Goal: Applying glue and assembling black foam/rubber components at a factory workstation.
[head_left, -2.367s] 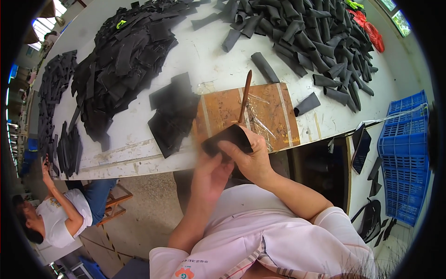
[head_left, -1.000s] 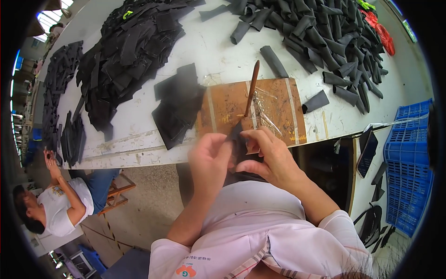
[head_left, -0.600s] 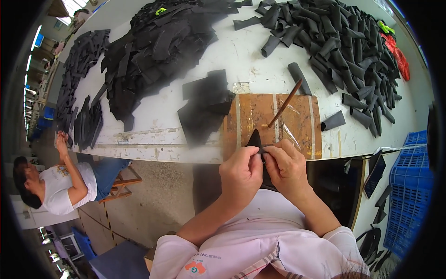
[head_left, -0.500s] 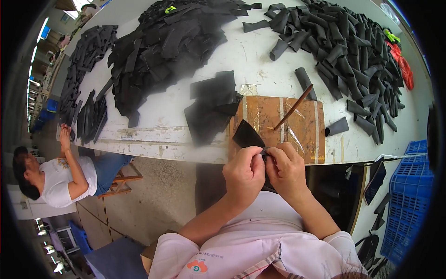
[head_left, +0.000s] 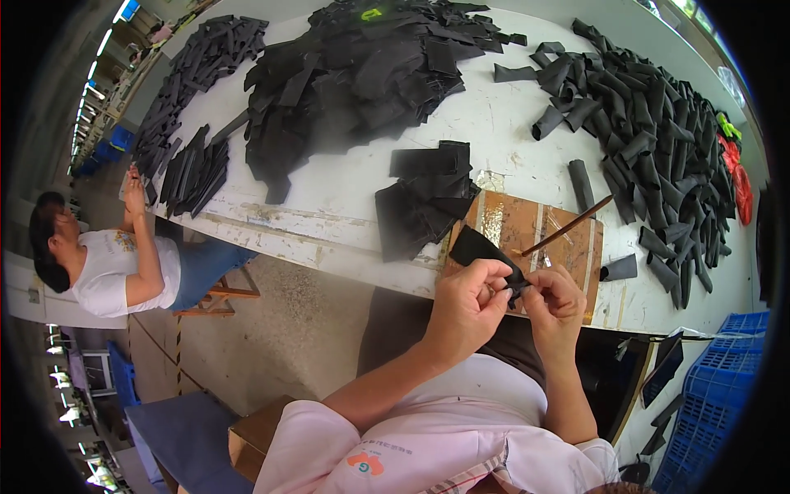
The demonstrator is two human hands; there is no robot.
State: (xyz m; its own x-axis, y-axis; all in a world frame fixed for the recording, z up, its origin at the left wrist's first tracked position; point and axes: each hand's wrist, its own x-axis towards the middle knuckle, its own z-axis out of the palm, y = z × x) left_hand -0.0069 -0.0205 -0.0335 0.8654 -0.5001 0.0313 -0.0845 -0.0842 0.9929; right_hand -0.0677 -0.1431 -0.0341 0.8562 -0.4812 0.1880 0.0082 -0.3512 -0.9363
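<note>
bare left hand (head_left: 471, 309) and bare right hand (head_left: 558, 306) pinch one matte black, flat cloth-like piece (head_left: 477, 247).
forearms reach up from below, fingers curled, thumbs pressed in, fingertips close together; the piece spreads broad and smooth toward the upper left, narrowing into the grip, above the near edge of a brown, rectangular, tape-striped board (head_left: 569, 265).

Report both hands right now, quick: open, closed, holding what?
Left hand: closed, holding a black piece of material.
Right hand: closed, pinching the same piece.
</note>
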